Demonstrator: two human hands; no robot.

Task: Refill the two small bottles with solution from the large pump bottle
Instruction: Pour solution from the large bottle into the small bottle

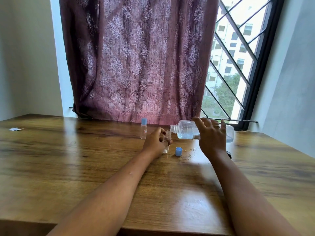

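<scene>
— Where's the large bottle (187, 129)?
— Tipped nearly flat in the right hand (212, 133), grip closed around it, neck pointing left, just above the small bottle (167, 139) the left hand (156, 141) clasps upright on the table (85, 159).

I see the large clear bottle (187, 130) tipped almost flat above the wooden table, pump off, its threaded open neck pointing left and touching the mouth of an uncapped small clear bottle (167, 138), with pale blue solution pooled along its lower side. That small bottle stands upright on the table, and its blue cap (178, 151) lies just beside it to the right, open side up. I see the second small bottle (143, 128) standing upright further back on the left, blue cap on, apparently empty.
</scene>
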